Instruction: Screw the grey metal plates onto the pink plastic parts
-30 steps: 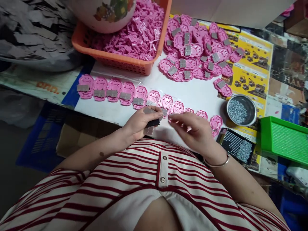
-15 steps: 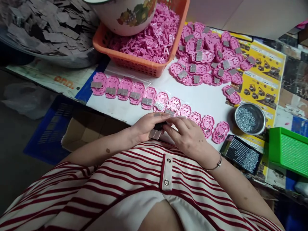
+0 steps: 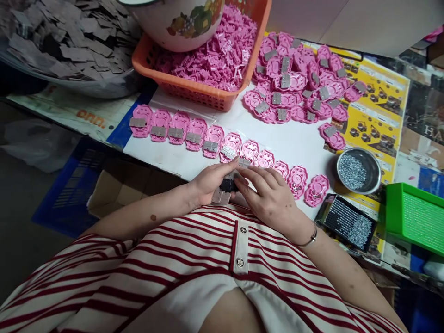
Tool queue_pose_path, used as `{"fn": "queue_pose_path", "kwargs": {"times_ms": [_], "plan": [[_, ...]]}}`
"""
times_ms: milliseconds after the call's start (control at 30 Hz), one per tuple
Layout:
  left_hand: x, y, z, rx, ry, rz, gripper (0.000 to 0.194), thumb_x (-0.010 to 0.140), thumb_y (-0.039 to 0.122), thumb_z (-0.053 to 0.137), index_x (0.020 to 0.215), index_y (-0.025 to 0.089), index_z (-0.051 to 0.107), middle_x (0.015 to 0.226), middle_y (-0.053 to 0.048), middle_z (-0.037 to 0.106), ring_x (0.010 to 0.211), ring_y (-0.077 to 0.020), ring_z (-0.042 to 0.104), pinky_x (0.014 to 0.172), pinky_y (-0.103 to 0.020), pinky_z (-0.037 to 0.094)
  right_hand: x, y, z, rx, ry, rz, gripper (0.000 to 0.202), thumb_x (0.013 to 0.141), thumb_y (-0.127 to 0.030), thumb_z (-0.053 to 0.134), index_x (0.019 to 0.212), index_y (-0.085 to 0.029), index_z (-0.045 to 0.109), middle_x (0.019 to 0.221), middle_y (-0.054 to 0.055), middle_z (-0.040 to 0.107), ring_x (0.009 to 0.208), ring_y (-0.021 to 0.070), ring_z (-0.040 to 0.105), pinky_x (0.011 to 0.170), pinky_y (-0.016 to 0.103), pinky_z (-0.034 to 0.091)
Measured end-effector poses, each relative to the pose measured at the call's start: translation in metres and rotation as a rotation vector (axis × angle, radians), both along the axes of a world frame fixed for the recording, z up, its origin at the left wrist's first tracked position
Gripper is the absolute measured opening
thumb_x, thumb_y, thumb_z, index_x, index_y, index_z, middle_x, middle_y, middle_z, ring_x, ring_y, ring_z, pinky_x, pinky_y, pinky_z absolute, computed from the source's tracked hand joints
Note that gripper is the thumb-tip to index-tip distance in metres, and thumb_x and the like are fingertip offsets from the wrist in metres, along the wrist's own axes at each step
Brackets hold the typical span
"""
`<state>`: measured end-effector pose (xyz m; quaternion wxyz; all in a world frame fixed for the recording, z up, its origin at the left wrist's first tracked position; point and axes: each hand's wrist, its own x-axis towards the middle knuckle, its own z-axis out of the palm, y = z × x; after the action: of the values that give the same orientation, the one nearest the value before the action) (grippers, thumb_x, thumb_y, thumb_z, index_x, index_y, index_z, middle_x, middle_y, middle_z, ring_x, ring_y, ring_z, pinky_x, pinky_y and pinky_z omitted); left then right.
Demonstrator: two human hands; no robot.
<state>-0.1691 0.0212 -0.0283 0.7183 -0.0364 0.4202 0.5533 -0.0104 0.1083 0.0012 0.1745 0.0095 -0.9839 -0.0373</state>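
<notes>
Close to my body, at the table's front edge, my left hand [image 3: 207, 182] is closed around several small flat grey plates [image 3: 221, 197]. Among them sits a black plate [image 3: 228, 185]. My right hand [image 3: 269, 196] has its fingers bent, with the thumb and fingertips at the right side of these plates; the exact contact is partly hidden. Just beyond both hands runs a slanting row of pink plastic housings [image 3: 196, 134]. Grey plates lie across those on the left and middle, while small metal parts show in the right-hand ones [image 3: 317, 190].
An orange basket [image 3: 194, 92] of small pink parts holds an enamel pot [image 3: 187, 27]. Pink housings are heaped [image 3: 294, 78] at the back. To the right are a metal bowl [image 3: 374, 178] of small metal pieces, a black tray [image 3: 338, 222] and a green tray [image 3: 397, 217].
The grey and black plates in my left hand show more openly now. My left thumb has lifted, and my right fingertips have drawn slightly to the right.
</notes>
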Motion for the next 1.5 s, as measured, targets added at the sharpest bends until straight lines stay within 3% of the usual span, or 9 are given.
{"fn": "queue_pose_path", "kwargs": {"times_ms": [233,500,567,700,767,867,1267,1400,1500], "plan": [[0.003,0.000,0.007,0.016,-0.114,-0.012,0.024,0.096,0.026,0.058,0.081,0.010,0.067,0.067,-0.002,0.063,0.047,-0.0081,0.058,0.044,-0.018,0.052,0.008,0.001,-0.004,-0.011,0.020,0.049,0.033,0.088,-0.031,0.064,0.120,-0.021,0.064,0.122,0.013,0.069,0.112,0.0230,0.062,0.089,0.040,0.053],[0.000,-0.001,0.003,0.004,-0.003,-0.157,0.030,0.092,0.041,0.063,0.084,0.012,0.067,0.060,-0.001,0.059,0.037,-0.0104,0.054,0.028,-0.016,0.040,0.008,0.001,-0.011,-0.333,0.109,-0.068,0.032,0.085,-0.026,0.068,0.117,-0.026,0.066,0.120,0.013,0.068,0.105,0.0218,0.064,0.083,0.038,0.056],[0.002,-0.003,0.000,-0.017,-0.022,-0.218,0.028,0.093,0.040,0.059,0.084,0.014,0.065,0.058,-0.001,0.059,0.037,-0.0115,0.056,0.028,-0.016,0.039,0.005,0.000,-0.010,-0.649,0.126,-0.170,0.024,0.086,-0.023,0.065,0.109,-0.025,0.070,0.114,0.011,0.070,0.101,0.0200,0.065,0.083,0.037,0.055],[0.005,-0.010,-0.004,-0.010,-0.010,-0.333,0.024,0.094,0.034,0.056,0.086,0.013,0.065,0.073,-0.008,0.069,0.040,-0.0106,0.059,0.029,-0.014,0.038,-0.002,-0.003,-0.010,-1.620,0.226,-0.592,0.016,0.081,-0.035,0.071,0.083,-0.019,0.071,0.079,0.004,0.068,0.075,0.0132,0.062,0.074,0.031,0.052],[0.005,-0.012,-0.003,0.012,0.008,-0.340,0.023,0.092,0.035,0.061,0.088,0.013,0.066,0.080,-0.009,0.071,0.043,-0.0111,0.062,0.032,-0.015,0.042,-0.005,-0.004,-0.011,-1.824,0.247,-0.694,0.026,0.079,-0.043,0.072,0.081,-0.018,0.068,0.069,0.001,0.064,0.063,0.0107,0.058,0.065,0.028,0.051],[0.003,-0.013,-0.001,0.022,0.003,-0.334,0.023,0.087,0.035,0.069,0.087,0.012,0.065,0.081,-0.009,0.071,0.046,-0.0121,0.064,0.036,-0.016,0.045,-0.006,-0.004,-0.013,-1.973,0.251,-0.740,0.031,0.076,-0.045,0.074,0.082,-0.016,0.066,0.066,0.000,0.064,0.059,0.0094,0.059,0.061,0.026,0.050],[0.003,-0.018,-0.002,-0.010,0.036,-0.383,0.024,0.077,0.033,0.079,0.084,0.012,0.069,0.085,-0.008,0.072,0.062,-0.0143,0.069,0.054,-0.019,0.055,0.021,0.000,-0.012,-2.059,0.381,-0.847,0.040,0.062,-0.040,0.085,0.091,-0.017,0.069,0.073,0.000,0.070,0.061,0.0089,0.062,0.057,0.023,0.050],[0.006,-0.018,0.000,0.013,0.107,-0.438,0.033,0.071,0.040,0.084,0.082,0.013,0.070,0.087,-0.007,0.073,0.073,-0.0164,0.072,0.062,-0.019,0.056,0.026,-0.003,-0.017,-2.015,0.376,-0.846,0.045,0.063,-0.042,0.084,0.099,-0.017,0.070,0.079,0.002,0.072,0.064,0.0091,0.062,0.060,0.025,0.053],[0.009,-0.017,0.002,0.054,0.211,-0.487,0.036,0.071,0.043,0.084,0.083,0.013,0.069,0.086,-0.006,0.073,0.063,-0.0094,0.066,0.058,-0.015,0.052,0.026,-0.005,-0.022,-1.930,0.365,-0.817,0.043,0.069,-0.047,0.080,0.098,-0.017,0.070,0.078,0.003,0.071,0.065,0.0098,0.062,0.061,0.027,0.054]]}}
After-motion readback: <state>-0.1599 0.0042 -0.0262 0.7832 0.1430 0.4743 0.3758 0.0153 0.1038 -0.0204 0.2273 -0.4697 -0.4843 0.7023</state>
